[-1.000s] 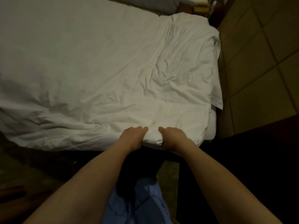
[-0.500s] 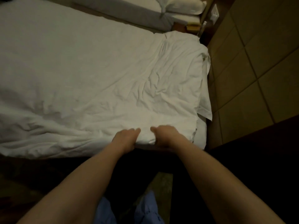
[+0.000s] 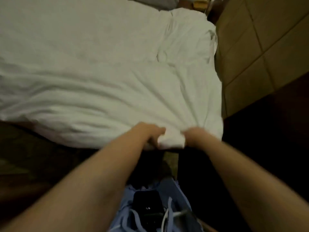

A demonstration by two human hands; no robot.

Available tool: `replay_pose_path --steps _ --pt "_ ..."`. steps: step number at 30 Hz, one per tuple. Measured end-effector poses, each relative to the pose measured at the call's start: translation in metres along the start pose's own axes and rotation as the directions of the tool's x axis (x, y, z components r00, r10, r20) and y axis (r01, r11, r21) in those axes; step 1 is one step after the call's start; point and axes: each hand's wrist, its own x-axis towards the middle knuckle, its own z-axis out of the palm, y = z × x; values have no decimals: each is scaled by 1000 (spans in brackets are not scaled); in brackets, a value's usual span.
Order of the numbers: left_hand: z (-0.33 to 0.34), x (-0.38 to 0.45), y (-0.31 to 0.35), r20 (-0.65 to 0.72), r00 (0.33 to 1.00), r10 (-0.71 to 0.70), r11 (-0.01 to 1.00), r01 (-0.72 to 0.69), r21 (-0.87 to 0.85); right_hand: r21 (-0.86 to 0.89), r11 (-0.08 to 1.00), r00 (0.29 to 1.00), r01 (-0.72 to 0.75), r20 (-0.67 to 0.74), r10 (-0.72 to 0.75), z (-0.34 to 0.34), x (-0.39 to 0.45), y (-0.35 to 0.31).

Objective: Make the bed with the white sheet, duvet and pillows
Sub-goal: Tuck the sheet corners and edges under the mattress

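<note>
While both hands' fingers clutch its bunched near edge, the white duvet (image 3: 100,81) fans into taut creases.

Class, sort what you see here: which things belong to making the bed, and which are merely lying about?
Belongs to the job:
white duvet
left hand, gripping its edge
right hand, gripping its edge

Just lying about:
black device at the waist
neighbouring bed
tiled floor

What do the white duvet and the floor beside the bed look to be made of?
Duvet: soft woven fabric, probably cotton, matte; it wrinkles and bunches where the left hand and right hand grip it. Floor: hard tan tiles, judging by straight grout lines.
</note>
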Motion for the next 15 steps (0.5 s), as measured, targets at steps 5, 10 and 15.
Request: replay_pose_path --steps 5,10,15 --pt "56 -12 -32 140 987 -75 989 56 139 164 986 710 29 691 -136 106 13 -117" --pt "13 -28 -70 -123 983 -136 984 149 102 245 965 966 -88 256 23 -1 55 -115" --pt "3 -41 -87 -265 948 -177 975 206 86 287 953 994 -94 78 74 -62 63 -116"
